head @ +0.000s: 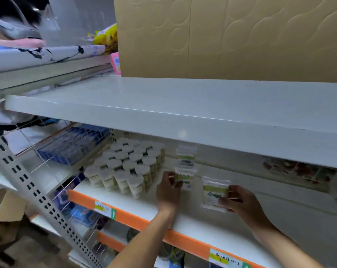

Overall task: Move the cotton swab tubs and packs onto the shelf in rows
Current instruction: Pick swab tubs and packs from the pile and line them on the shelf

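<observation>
While the cotton swab tubs (125, 167) already stand in tight rows on the shelf (183, 219), the pack row is barely begun: left hand (168, 188) grips one cotton swab pack (185, 177) behind which another stands, right hand (239, 200) pinches a second pack (214, 192) just beside it.

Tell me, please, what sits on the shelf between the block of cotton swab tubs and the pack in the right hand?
In the head view, the pack gripped by the left hand sits between the tubs and the right hand's pack, with another pack behind it.
</observation>
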The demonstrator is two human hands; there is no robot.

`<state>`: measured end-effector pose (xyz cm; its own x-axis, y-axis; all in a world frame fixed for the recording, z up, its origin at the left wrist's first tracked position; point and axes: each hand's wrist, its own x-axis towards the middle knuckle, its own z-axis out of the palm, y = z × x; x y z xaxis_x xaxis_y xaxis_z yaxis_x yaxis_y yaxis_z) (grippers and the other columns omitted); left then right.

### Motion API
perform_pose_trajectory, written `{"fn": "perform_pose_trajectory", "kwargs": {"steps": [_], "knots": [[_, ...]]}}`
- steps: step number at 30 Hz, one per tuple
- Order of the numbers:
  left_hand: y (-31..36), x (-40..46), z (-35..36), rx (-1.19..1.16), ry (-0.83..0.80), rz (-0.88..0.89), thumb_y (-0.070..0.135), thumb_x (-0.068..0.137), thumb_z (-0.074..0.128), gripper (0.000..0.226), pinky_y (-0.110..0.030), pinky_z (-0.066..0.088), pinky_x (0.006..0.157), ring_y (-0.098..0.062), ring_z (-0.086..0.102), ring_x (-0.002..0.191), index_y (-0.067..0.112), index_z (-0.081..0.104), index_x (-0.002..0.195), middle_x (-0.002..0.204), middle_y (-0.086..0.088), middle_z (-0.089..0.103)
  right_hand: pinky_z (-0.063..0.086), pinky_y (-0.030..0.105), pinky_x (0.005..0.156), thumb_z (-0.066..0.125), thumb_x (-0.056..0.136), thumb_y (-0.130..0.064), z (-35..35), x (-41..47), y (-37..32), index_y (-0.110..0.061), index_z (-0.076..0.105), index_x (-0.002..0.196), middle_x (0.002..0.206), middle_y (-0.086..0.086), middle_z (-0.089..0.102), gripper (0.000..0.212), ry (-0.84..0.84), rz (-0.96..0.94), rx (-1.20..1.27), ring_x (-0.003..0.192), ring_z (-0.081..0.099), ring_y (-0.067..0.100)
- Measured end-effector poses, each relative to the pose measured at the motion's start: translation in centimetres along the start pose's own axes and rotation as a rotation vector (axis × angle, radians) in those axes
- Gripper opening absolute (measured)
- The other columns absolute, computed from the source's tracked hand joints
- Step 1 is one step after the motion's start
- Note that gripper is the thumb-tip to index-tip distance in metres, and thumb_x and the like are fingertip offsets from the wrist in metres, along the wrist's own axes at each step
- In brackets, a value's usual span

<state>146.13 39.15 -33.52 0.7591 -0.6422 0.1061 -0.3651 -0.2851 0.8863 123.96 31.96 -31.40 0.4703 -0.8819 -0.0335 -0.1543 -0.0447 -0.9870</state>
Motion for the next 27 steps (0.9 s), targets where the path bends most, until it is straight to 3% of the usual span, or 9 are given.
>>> {"fn": "perform_pose_trajectory", "kwargs": {"steps": [2, 4, 6, 9, 13, 16, 21, 25, 27], "knots": [[-0.5, 1.6, 0.5, -0.010, -0.004, 0.026, 0.019, 0.089, 0.069, 0.021, -0.032, 0.055, 0.078, -0.016, 0.067, 0.089, 0.019, 0.059, 0.108, 0.097, 0.003, 0.072, 0.059, 0.023, 0.059, 0.079, 0.076, 0.005, 1.3, 0.3, 0.3, -0.008, 0.070, 0.099, 0.084, 0.006, 0.077, 0.028, 0.065, 0.007, 0.034, 0.073, 0.074, 0.015], [-1.0, 2.6, 1.1, -0.028, -0.011, 0.064, 0.027, 0.088, 0.066, 0.016, -0.035, 0.056, 0.078, -0.012, 0.066, 0.086, 0.025, 0.058, 0.102, 0.094, 0.008, 0.070, 0.059, 0.024, 0.059, 0.079, 0.075, 0.006, 2.5, 0.7, 0.5, -0.009, 0.069, 0.098, 0.083, 0.007, 0.077, 0.029, 0.097, 0.008, 0.046, 0.073, 0.074, 0.016], [-1.3, 3.3, 1.7, -0.095, -0.022, 0.067, 0.039, 0.082, 0.061, 0.020, -0.035, 0.055, 0.077, -0.010, 0.064, 0.085, 0.029, 0.057, 0.098, 0.092, 0.012, 0.066, 0.059, 0.025, 0.060, 0.080, 0.075, 0.006, 3.4, 1.0, 0.6, -0.010, 0.069, 0.097, 0.084, 0.007, 0.077, 0.030, 0.122, 0.000, 0.056, 0.073, 0.074, 0.016], [-1.4, 5.0, 2.5, -0.113, -0.022, 0.048, 0.032, 0.084, 0.061, 0.025, -0.035, 0.056, 0.083, -0.013, 0.064, 0.095, 0.032, 0.057, 0.109, 0.103, 0.010, 0.064, 0.057, 0.023, 0.060, 0.080, 0.075, 0.005, 4.3, 1.6, 0.9, -0.010, 0.069, 0.097, 0.086, 0.006, 0.077, 0.029, 0.145, -0.048, 0.020, 0.076, 0.074, 0.015], [-1.2, 6.6, 3.4, -0.154, 0.013, 0.043, 0.036, 0.068, 0.067, 0.027, -0.035, 0.060, 0.064, -0.004, 0.065, 0.074, 0.034, 0.059, 0.093, 0.083, 0.015, 0.066, 0.055, 0.019, 0.060, 0.081, 0.075, 0.004, 4.9, 2.6, 0.9, -0.010, 0.070, 0.097, 0.085, 0.004, 0.077, 0.028, 0.155, -0.090, -0.029, 0.077, 0.075, 0.017], [-1.7, 7.6, 3.9, -0.117, 0.018, 0.073, 0.030, 0.067, 0.066, 0.026, -0.027, 0.058, 0.066, 0.004, 0.062, 0.075, 0.035, 0.060, 0.092, 0.083, 0.018, 0.066, 0.056, 0.020, 0.060, 0.080, 0.076, 0.004, 5.7, 3.4, 1.1, -0.011, 0.071, 0.098, 0.085, 0.003, 0.077, 0.028, 0.156, -0.095, -0.022, 0.077, 0.075, 0.016], [-2.9, 8.5, 4.7, -0.126, -0.028, 0.085, 0.027, 0.077, 0.061, 0.021, -0.044, 0.056, 0.078, -0.015, 0.063, 0.089, 0.034, 0.058, 0.097, 0.092, 0.009, 0.064, 0.055, 0.019, 0.060, 0.081, 0.074, 0.004, 7.2, 4.5, 1.9, -0.009, 0.070, 0.096, 0.083, 0.002, 0.077, 0.028, 0.158, -0.108, -0.047, 0.074, 0.074, 0.013], [-3.5, 8.0, 4.3, -0.168, -0.034, 0.102, 0.034, 0.081, 0.062, 0.029, -0.035, 0.054, 0.087, -0.014, 0.061, 0.102, 0.044, 0.052, 0.106, 0.107, 0.009, 0.062, 0.062, 0.038, 0.068, 0.079, 0.074, 0.008, 8.3, 6.1, 2.4, -0.008, 0.069, 0.101, 0.088, 0.009, 0.077, 0.033, 0.217, -0.097, 0.011, 0.082, 0.075, 0.025], [-3.8, 7.7, 4.0, -0.168, -0.040, 0.072, 0.041, 0.090, 0.060, 0.040, -0.025, 0.049, 0.089, -0.012, 0.057, 0.109, 0.029, 0.050, 0.127, 0.121, 0.003, 0.058, 0.061, 0.041, 0.069, 0.079, 0.074, 0.009, 8.9, 6.9, 2.4, -0.013, 0.068, 0.099, 0.088, 0.009, 0.077, 0.034, 0.232, -0.085, 0.031, 0.083, 0.074, 0.028]]}}
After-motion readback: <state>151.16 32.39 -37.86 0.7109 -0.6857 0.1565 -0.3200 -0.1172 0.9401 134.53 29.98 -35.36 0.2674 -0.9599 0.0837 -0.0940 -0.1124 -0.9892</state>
